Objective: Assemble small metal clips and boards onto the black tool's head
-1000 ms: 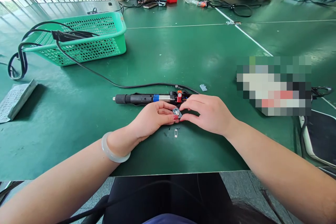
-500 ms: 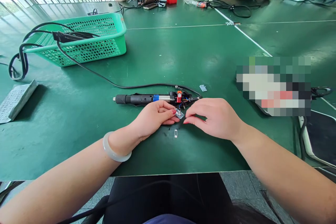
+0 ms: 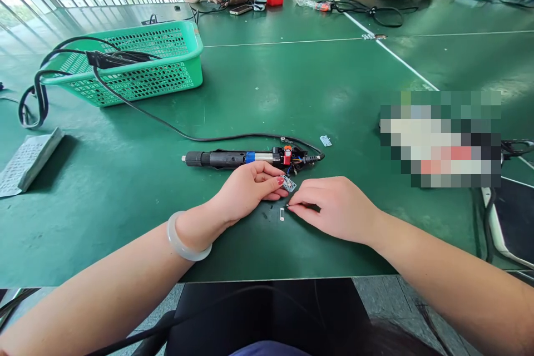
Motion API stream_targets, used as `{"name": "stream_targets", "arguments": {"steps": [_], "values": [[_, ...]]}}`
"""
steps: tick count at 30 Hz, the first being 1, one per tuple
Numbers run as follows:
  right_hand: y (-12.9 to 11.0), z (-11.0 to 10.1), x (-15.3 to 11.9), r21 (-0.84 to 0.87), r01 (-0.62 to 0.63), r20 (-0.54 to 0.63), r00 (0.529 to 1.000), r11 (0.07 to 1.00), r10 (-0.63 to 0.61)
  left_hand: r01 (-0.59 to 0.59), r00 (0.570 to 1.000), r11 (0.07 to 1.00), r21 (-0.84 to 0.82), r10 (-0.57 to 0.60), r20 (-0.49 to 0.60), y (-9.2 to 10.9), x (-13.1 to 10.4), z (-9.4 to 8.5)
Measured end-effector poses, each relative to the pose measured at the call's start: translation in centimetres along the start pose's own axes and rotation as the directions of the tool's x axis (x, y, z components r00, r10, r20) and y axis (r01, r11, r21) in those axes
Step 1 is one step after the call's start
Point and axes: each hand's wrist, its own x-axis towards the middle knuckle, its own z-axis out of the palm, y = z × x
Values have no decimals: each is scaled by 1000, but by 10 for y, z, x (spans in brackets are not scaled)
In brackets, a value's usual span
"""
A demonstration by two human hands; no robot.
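Note:
My left hand pinches a small grey-white plate with dark markings between thumb and fingers. Just right of it, my right hand has thumb and forefinger together low over the table; a tiny dark speck shows at the tips, too small to name. Beside those fingertips a small white rectangular frame lies on the table. Behind my hands lies an electric screwdriver, its rear end uncovered so that wires and a red part show. A second small plate lies farther back.
A green basket with black cables stands at the back left, one cable running to the screwdriver. A wrapped block lies at the left. A blurred-out object and a dark tray-like thing are at the right. People work across the table.
My right hand has moved down and toward me, from beside the plate to near the white frame, and its fingertips have closed together. My left hand keeps hold of the plate.

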Motion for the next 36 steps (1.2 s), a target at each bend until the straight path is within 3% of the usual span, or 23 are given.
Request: {"name": "stream_targets", "arguments": {"steps": [4, 7, 12, 20, 30, 36], "values": [[-7, -4, -1, 73, -79, -156, 984, 994, 90, -5, 1000, 1000, -6, 5, 3, -1, -1, 0], [-11, -4, 0, 105, -156, -199, 964, 982, 174, -8, 1000, 1000, -4, 8, -11, -2, -1, 2], [-16, 0, 1, 88, -250, -207, 942, 964, 264, -34, 999, 999, 14, 34, -25, -3, 0, 4], [-19, 3, 3, 46, -305, -231, 923, 951, 307, -51, 998, 998, 21, 52, -26, -5, 0, 4], [-9, 1, -1, -24, -322, -250, 919, 947, 306, -16, 999, 1000, 5, 16, -39, -1, -1, 4], [-8, 2, -1, -25, -323, -205, 928, 946, 312, -8, 999, 1000, 3, 8, -42, -1, -1, 3]]}}
